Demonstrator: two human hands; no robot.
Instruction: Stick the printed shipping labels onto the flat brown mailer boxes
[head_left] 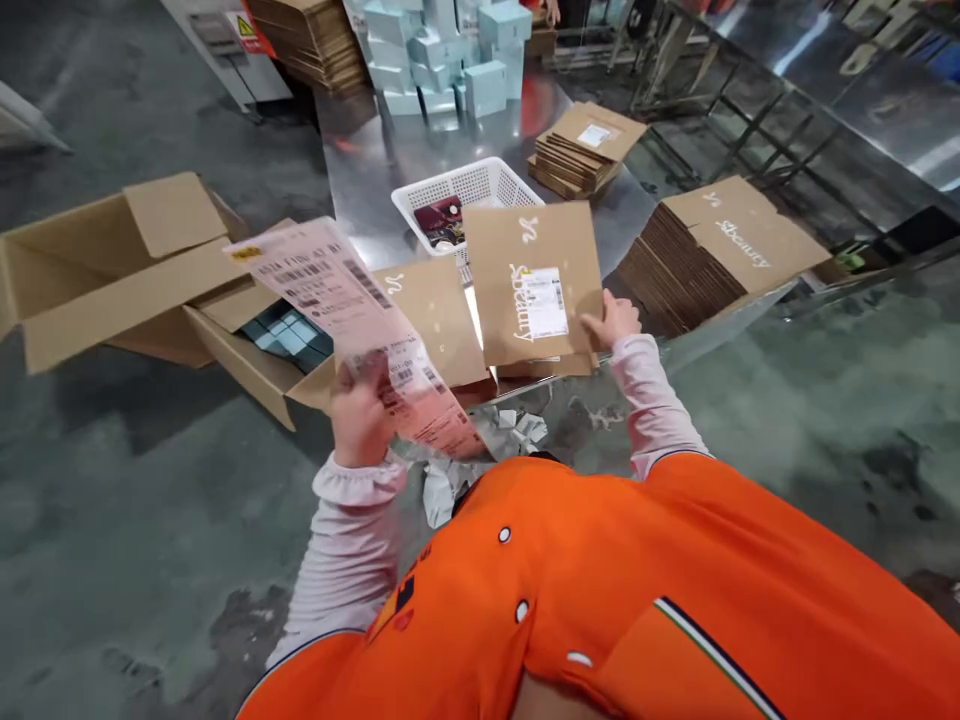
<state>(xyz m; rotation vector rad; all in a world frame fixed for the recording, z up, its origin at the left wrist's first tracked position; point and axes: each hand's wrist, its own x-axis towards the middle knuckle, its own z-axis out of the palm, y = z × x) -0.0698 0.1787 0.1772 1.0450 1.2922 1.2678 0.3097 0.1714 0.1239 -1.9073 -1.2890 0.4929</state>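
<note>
Our left hand (360, 412) is curled shut on a floppy, feather-light sheet of pink labels (330, 300), held up near the steel tabletop (360, 150). Our open right hand (613, 320) rests on a stiff, light cardboard mailer (534, 270), easiest taken by its edges.

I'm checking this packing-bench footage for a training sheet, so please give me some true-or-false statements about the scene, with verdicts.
1. The left hand holds a pink printed label sheet. True.
2. The right hand is holding a white plastic basket. False: it rests on a flat cardboard mailer, and the basket stands farther along the bench.
3. The cardboard carton on the left is taped shut. False: its flaps stand open, with boxes inside.
4. A stack of flat cardboard mailers lies on the steel table to the right. True.
</note>
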